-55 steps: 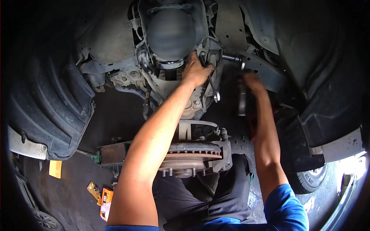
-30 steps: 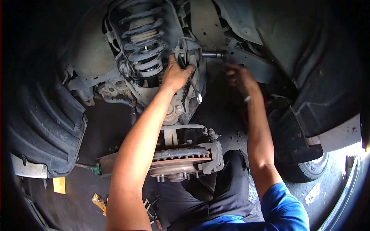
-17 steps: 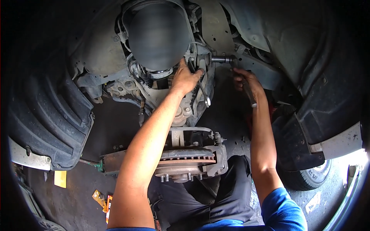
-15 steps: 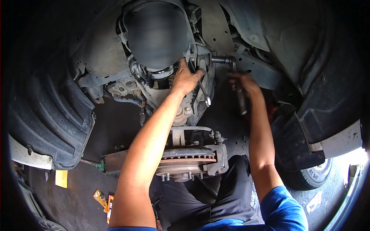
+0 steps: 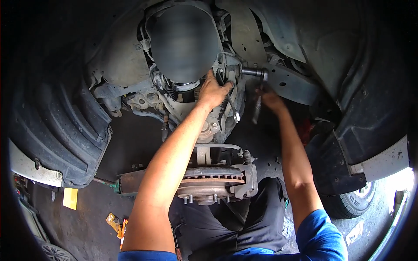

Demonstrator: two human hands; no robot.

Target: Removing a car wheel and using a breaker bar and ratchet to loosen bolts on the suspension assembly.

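Metal wrench point(image 5: 232, 105) in left hand's point(image 5: 212, 93) grip, ratchet point(image 5: 257, 108) apparently in blurred right hand's point(image 5: 270, 99) grip

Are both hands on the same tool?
No, the left hand is on a wrench, while the right hand is on a separate ratchet.

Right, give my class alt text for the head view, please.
A person's right hand grips a ratchet and left hand touches a wrench among suspension parts in a car's wheel well; a brake disc sits below.
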